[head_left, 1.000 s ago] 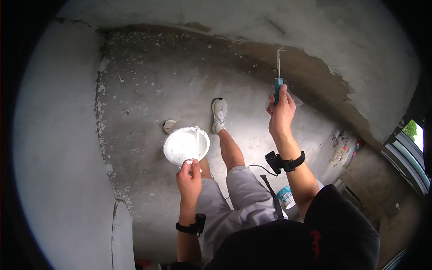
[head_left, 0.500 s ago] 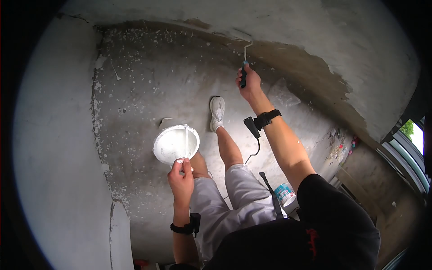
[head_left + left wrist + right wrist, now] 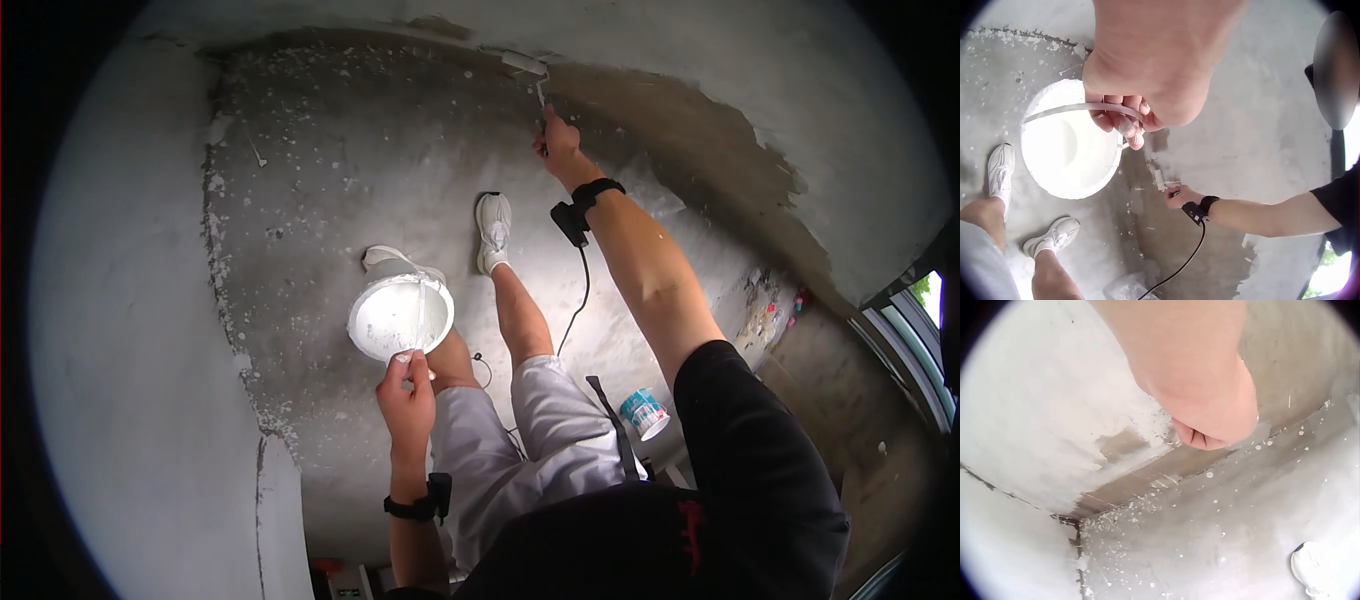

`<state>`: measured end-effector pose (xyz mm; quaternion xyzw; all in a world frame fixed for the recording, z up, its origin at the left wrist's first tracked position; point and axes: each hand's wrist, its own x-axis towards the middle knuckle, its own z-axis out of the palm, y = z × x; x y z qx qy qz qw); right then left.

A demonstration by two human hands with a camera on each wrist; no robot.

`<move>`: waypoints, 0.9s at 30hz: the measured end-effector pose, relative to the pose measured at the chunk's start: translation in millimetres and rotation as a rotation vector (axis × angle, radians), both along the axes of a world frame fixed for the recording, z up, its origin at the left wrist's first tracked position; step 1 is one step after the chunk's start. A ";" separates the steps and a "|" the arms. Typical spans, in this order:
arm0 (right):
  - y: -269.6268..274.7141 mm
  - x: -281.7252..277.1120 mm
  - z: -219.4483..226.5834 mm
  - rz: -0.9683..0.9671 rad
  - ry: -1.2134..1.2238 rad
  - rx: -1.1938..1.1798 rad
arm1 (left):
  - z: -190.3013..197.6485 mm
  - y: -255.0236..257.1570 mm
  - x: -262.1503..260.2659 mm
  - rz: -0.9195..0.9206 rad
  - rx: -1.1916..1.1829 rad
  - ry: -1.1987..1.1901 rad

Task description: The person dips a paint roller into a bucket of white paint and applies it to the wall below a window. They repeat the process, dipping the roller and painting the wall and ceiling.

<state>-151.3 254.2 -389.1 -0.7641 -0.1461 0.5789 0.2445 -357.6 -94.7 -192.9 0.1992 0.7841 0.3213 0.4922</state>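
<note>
A white bucket [image 3: 400, 318] hangs from my left hand [image 3: 407, 405], whose fingers grip its white handle. In the left wrist view the left hand [image 3: 1147, 94] curls round the handle strap [image 3: 1063, 109] above the bucket [image 3: 1072, 150], which has white stuff inside. My right hand [image 3: 562, 142] grips the handle of a small paint roller [image 3: 525, 64], whose white sleeve lies at the lower edge of the wall. The roller [image 3: 1159, 180] also shows in the left wrist view. In the right wrist view my right hand [image 3: 1204, 412] is curled and hides the tool.
A blue and white tub [image 3: 644, 413] stands on the floor at the right. White spatters dot the grey floor [image 3: 300, 220]. A brown unpainted band [image 3: 680, 140] runs along the wall's foot. A black cable [image 3: 583, 300] hangs from the right wrist. A window is far right.
The right hand and roller have moved left and farther away along the wall's lower edge. The bucket has shifted only slightly and remains held by the left hand.
</note>
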 end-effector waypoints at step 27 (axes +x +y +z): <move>1.8 -27.9 34.3 -0.126 -0.207 -0.011 | 4.7 8.2 0.1 0.064 0.064 0.011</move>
